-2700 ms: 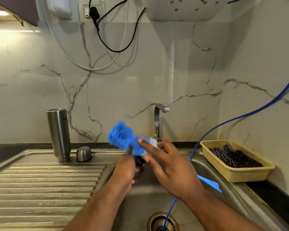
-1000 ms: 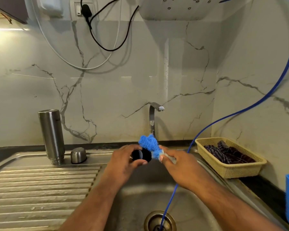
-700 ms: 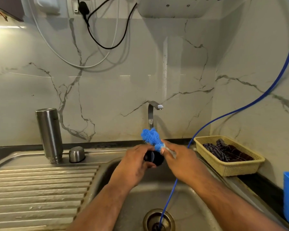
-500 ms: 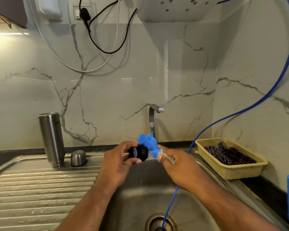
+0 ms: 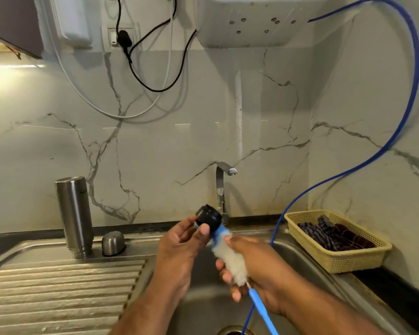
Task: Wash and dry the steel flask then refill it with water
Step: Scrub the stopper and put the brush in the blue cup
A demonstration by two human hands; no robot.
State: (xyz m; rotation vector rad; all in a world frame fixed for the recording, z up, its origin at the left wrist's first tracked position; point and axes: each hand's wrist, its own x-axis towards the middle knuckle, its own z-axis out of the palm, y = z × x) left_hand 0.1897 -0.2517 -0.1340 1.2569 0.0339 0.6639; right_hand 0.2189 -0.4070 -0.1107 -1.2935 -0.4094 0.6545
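Left hand [image 5: 182, 240] has fingers and thumb curled round a small black round flask stopper [image 5: 208, 218], held up over the steel sink basin [image 5: 203, 301], in front of the steel tap [image 5: 221, 187]. Right hand [image 5: 261, 269] wrapped tight round a white-and-blue bristle bottle brush [image 5: 229, 258]; blue bristle tip touches the stopper, thin blue handle sticks out below the hand. Tall cylindrical steel flask [image 5: 74, 213] stands upright, ridged end down, on the ribbed steel drainboard [image 5: 58, 293] at left by the back wall, well apart from both hands. Small domed steel cap [image 5: 113, 243] sits just beside it on the right. Blue hose [image 5: 348, 174] runs down the right wall into the basin. Yellow woven plastic basket [image 5: 336, 262] holding dark striped cloth [image 5: 334, 234] sits right of the sink
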